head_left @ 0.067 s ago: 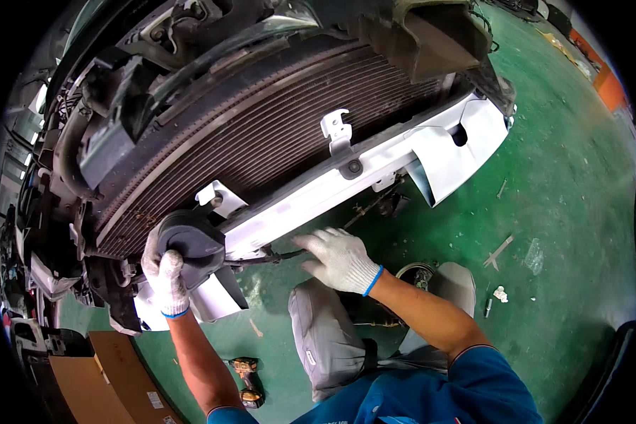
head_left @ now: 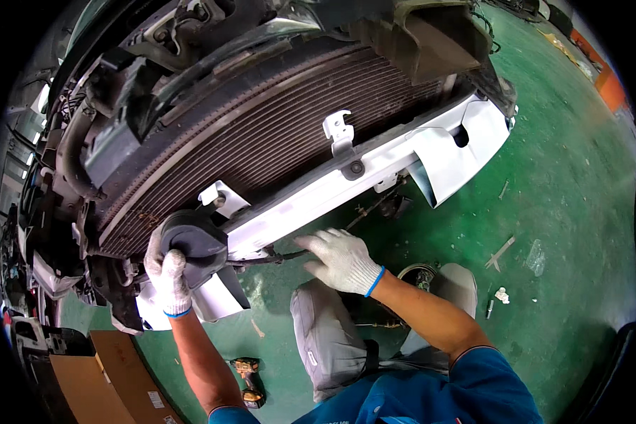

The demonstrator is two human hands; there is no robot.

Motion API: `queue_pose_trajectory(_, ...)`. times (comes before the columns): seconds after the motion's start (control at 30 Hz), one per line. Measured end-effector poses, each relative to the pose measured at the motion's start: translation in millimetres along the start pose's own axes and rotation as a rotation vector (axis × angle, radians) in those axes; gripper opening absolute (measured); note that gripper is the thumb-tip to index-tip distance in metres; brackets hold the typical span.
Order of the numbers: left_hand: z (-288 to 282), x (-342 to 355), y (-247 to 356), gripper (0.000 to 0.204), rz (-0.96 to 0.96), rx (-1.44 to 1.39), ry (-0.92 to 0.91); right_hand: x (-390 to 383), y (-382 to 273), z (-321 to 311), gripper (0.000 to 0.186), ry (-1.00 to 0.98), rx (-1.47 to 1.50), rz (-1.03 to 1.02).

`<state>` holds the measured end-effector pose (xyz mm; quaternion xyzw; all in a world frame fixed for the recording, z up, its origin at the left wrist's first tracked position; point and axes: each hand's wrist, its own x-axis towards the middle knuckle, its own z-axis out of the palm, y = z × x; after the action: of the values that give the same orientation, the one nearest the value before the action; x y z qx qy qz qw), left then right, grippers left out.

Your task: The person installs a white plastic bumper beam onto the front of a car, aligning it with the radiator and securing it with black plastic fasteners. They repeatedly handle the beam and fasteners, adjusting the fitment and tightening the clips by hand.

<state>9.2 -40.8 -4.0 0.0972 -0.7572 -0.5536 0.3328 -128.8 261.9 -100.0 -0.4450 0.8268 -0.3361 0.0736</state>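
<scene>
Left hand [head_left: 167,277], gloved, grips black rounded part [head_left: 196,239], thumb across its front, at the left end of the white crossbar [head_left: 297,212], by the lower left corner of the finned radiator [head_left: 261,134]. Right hand [head_left: 340,260], gloved, fingers slightly spread at black cable [head_left: 272,259] just below the crossbar's lower edge, can't tell if gripping; cordless drill [head_left: 249,381] lies on green floor [head_left: 565,283], near the cardboard box's [head_left: 120,374] right edge.

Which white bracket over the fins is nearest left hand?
Lower-left bracket, beside the round black part the left hand holds; the other bracket sits farther right.
</scene>
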Motion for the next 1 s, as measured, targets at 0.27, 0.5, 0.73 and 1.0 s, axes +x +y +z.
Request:
queue_pose_trajectory(0.27,4,-1,1,0.083,-0.01,-0.032,0.018,-7,4,-6,0.044,0.047,0.016,-0.022)
queue_pose_trajectory(0.5,16,-1,16,0.069,-0.027,0.058,0.02,-8,5,-7,0.042,0.085,0.01,-0.04)
queue_pose_trajectory(0.73,15,1,22,0.069,0.002,0.038,-0.023,10,-3,-3,0.046,0.078,-0.017,-0.123)
queue_pose_trajectory(1.0,30,-2,35,0.072,-0.028,-0.004,-0.129,31,3,4,0.045,-0.063,-0.011,-0.218)
